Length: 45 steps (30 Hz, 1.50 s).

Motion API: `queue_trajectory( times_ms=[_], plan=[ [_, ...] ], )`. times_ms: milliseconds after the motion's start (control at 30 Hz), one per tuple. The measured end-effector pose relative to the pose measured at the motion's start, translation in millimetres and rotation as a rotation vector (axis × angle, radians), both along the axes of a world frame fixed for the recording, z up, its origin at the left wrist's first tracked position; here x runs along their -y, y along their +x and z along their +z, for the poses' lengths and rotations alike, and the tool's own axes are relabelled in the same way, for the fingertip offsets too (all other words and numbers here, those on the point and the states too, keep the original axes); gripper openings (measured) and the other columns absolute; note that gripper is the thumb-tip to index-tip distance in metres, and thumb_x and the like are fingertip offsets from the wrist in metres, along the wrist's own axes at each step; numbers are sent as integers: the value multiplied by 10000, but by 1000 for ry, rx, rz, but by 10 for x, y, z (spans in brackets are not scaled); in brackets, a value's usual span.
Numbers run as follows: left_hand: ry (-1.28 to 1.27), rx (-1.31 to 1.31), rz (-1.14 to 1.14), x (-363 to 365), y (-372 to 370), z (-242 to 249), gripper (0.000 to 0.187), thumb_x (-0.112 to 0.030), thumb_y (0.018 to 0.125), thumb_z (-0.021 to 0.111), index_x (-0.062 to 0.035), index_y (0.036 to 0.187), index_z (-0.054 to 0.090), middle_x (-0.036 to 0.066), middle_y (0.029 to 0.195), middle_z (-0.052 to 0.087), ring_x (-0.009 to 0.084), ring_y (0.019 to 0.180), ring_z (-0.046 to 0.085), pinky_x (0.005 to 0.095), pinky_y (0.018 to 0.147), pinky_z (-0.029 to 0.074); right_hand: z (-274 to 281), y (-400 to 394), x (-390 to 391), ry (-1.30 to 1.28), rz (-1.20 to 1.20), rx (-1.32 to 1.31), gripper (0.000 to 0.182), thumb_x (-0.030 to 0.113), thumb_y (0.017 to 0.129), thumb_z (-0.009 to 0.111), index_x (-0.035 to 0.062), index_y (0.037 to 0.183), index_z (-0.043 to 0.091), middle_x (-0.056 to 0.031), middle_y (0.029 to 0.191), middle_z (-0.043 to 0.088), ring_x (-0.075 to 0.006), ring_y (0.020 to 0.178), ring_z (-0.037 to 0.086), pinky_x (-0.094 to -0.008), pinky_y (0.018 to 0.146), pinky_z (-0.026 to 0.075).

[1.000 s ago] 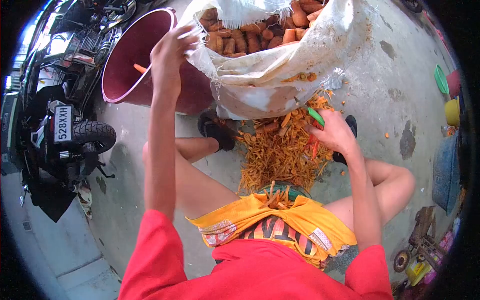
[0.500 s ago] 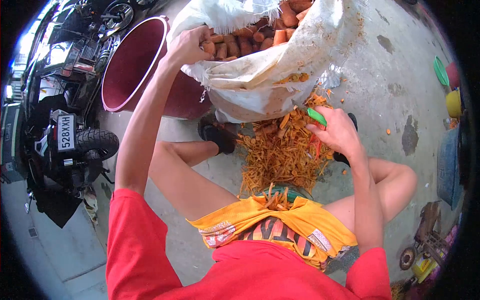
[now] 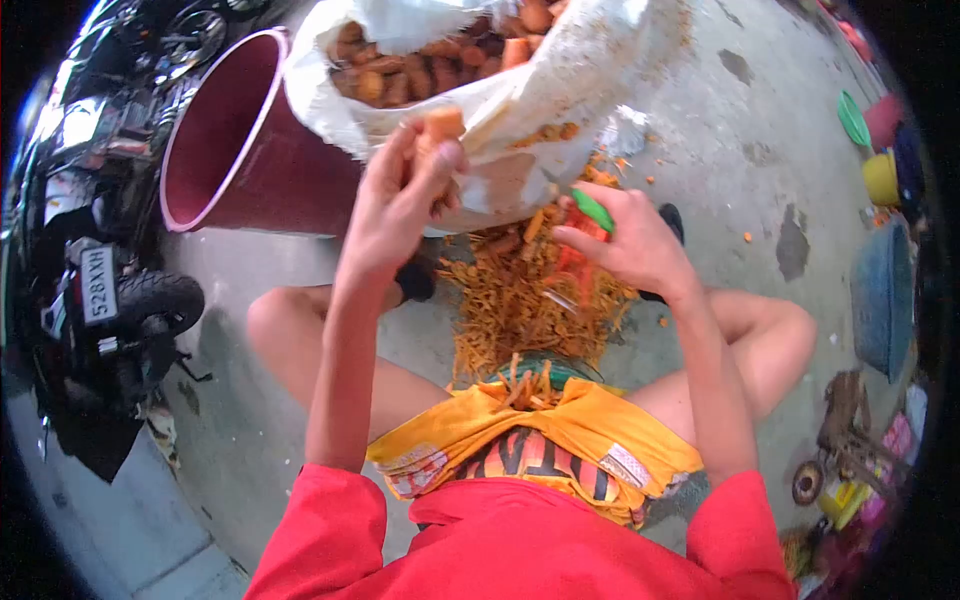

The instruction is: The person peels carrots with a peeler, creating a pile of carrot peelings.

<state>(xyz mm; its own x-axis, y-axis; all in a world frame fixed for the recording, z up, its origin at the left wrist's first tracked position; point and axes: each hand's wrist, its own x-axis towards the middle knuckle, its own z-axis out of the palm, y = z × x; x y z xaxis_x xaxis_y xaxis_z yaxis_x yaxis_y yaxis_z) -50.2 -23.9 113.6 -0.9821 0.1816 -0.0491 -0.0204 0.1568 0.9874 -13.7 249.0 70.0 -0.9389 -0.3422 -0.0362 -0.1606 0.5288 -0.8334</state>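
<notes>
My left hand (image 3: 400,195) is closed around a carrot (image 3: 443,124), whose blunt orange end sticks up past the fingertips. It is in front of a white woven sack (image 3: 525,150), whose open mouth shows many carrots (image 3: 420,75). My right hand (image 3: 632,240) grips a green-handled peeler (image 3: 592,210), with the blade end pointing left and too blurred to make out. Below both hands, a heap of orange peelings (image 3: 525,310) covers the floor between my legs. A few strips (image 3: 525,388) also lie at my lap, by a green rim (image 3: 560,370).
A dark red tub (image 3: 300,180) leans beside the sack. Parked at the left is a motorcycle (image 3: 150,300). Along the right stand a blue basin (image 3: 882,300), a yellow container (image 3: 880,178) and a green bowl (image 3: 853,118). A small wheeled frame (image 3: 845,440) sits lower right.
My left hand has come out of the sack's mouth, moving right and down, with a carrot in it. The right hand with the peeler has shifted slightly left, and the whole view has shifted.
</notes>
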Motion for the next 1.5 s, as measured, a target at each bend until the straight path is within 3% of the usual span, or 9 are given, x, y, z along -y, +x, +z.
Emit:
queue_trajectory(
  times_ms=[133, 467, 667, 900, 933, 1033, 1233, 1300, 1500],
  plan=[
    [20, 58, -82, -443, 273, -417, 328, -172, 959, 762, 8, 1206, 644, 22, 984, 681, 49, 780, 608, 229, 652, 533, -54, 27, 44, 22, 17, -154, 310, 283, 910, 760, 32, 1068, 671, -236, 827, 693, -429, 810, 699, -466, 703, 554],
    [-57, -123, 23, -529, 417, -679, 298, -146, 896, 817, 14, 1049, 617, 86, 890, 728, 77, 782, 653, 257, 691, 549, -248, 95, 101, 27, 33, -169, 263, 178, 875, 745, 52, 1096, 681, -244, 845, 688, -440, 831, 691, -494, 705, 553],
    [-65, -63, -26, -424, 462, -559, 278, -95, 907, 799, 22, 1075, 610, 61, 875, 714, 72, 751, 646, 247, 658, 537, -449, -7, 77, 12, 29, -143, 226, 174, 893, 706, 36, 1070, 684, -238, 855, 702, -436, 833, 696, -499, 726, 553],
    [148, -1, -101, -321, 449, -637, 354, -338, 1090, 563, -27, 1250, 614, 6, 1067, 670, 64, 978, 579, 258, 895, 482, -600, -273, -513, 295, -151, 55, 388, 349, 927, 725, -26, 1015, 681, -246, 828, 691, -399, 804, 711, -476, 737, 537],
    [221, 101, -66, -357, 449, -599, 366, -327, 1095, 553, -47, 1326, 598, 11, 1090, 665, 69, 976, 585, 262, 903, 492, -542, -238, -521, 119, -203, -9, 321, 293, 929, 769, 6, 1047, 687, -143, 824, 724, -241, 759, 718, -386, 717, 553],
    [290, 302, -81, -335, 456, -636, 404, -285, 1108, 525, -105, 1469, 553, 49, 1187, 669, 94, 1058, 622, 282, 953, 523, -266, -172, -340, -411, -274, -26, 222, 201, 930, 800, 45, 1047, 695, -13, 870, 711, -83, 794, 659, -275, 722, 544],
    [474, 330, -291, -377, 487, -607, 776, -293, 852, 856, -56, 1498, 498, 103, 1416, 600, 183, 1268, 602, 333, 1075, 498, -383, -125, -9, -715, -180, -98, 312, 151, 887, 851, 56, 1075, 620, 34, 924, 672, -36, 835, 616, -225, 705, 504],
    [492, 328, -274, -415, 497, -579, 889, -128, 696, 940, -19, 1469, 513, 88, 1378, 600, 158, 1190, 624, 324, 1013, 531, -405, -118, 4, -701, -238, -63, 330, 150, 884, 854, 60, 1090, 612, 38, 917, 662, -32, 838, 611, -227, 694, 492],
    [601, 305, -232, -452, 529, -652, 878, -111, 652, 963, -30, 1407, 524, 93, 1351, 605, 180, 1211, 626, 330, 1044, 524, -257, -25, 111, -752, -209, -183, 368, 163, 840, 894, 65, 1078, 629, 38, 907, 662, -34, 838, 601, -223, 724, 507]
  ],
)
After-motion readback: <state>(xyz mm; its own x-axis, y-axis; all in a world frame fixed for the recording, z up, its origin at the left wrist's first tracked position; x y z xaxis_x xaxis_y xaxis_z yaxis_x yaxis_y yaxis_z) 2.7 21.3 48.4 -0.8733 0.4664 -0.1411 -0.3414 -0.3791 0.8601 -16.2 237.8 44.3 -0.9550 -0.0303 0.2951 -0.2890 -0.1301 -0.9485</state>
